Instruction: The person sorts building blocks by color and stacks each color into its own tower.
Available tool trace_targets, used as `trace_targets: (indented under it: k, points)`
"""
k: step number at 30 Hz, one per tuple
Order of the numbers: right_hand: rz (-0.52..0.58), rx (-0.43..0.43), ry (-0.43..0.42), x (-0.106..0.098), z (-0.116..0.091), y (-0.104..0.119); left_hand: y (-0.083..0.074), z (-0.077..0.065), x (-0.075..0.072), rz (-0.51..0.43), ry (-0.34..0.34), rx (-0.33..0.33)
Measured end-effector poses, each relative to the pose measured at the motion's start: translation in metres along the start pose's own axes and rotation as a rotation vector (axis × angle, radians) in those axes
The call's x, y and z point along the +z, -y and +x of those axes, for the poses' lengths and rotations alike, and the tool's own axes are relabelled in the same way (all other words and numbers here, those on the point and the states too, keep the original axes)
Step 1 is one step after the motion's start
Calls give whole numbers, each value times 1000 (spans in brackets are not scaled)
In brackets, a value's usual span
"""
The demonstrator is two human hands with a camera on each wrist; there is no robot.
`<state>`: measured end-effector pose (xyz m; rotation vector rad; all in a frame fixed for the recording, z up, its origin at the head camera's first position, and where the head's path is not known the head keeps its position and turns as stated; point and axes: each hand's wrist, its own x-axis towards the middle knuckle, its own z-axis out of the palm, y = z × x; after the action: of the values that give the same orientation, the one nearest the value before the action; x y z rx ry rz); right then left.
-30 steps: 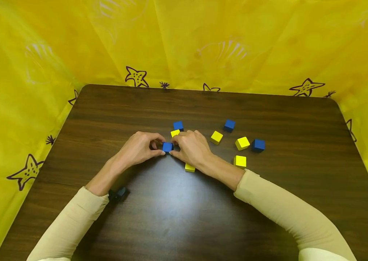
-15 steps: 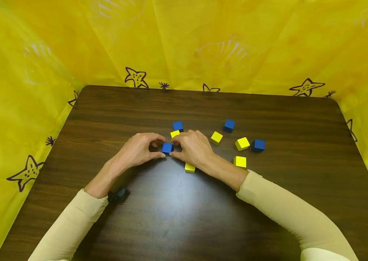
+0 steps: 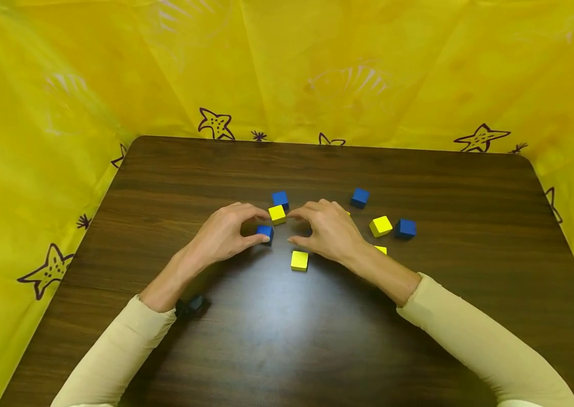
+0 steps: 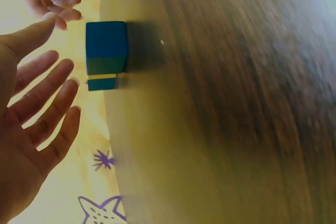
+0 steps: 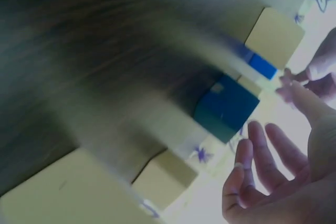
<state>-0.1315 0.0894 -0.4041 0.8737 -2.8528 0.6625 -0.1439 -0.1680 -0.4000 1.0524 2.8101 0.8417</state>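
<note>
One yellow cube (image 3: 348, 214) barely shows behind the right hand (image 3: 331, 230).

Spread fingers (image 4: 48, 83) near blue cube (image 4: 106, 45)

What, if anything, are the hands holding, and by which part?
Nothing is held: the left hand is near a blue cube without gripping it, and the right hand grips nothing either.
</note>
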Motion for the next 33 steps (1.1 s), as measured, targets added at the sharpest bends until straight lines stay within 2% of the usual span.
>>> trace_targets:
  k: [9, 18, 27, 33]
  points:
    - [18, -14, -6, -12, -20, -17, -11, 6, 8, -5, -27, 64]
    - [60, -38, -3, -18, -32, -33, -25, 20, 16, 7, -8, 127]
    - [87, -66, -16, -25, -40, -43, -36, 31, 29, 60, -56, 114]
    - [81, -70, -26, -26, -42, -46, -43, 30, 36, 111, -54, 57]
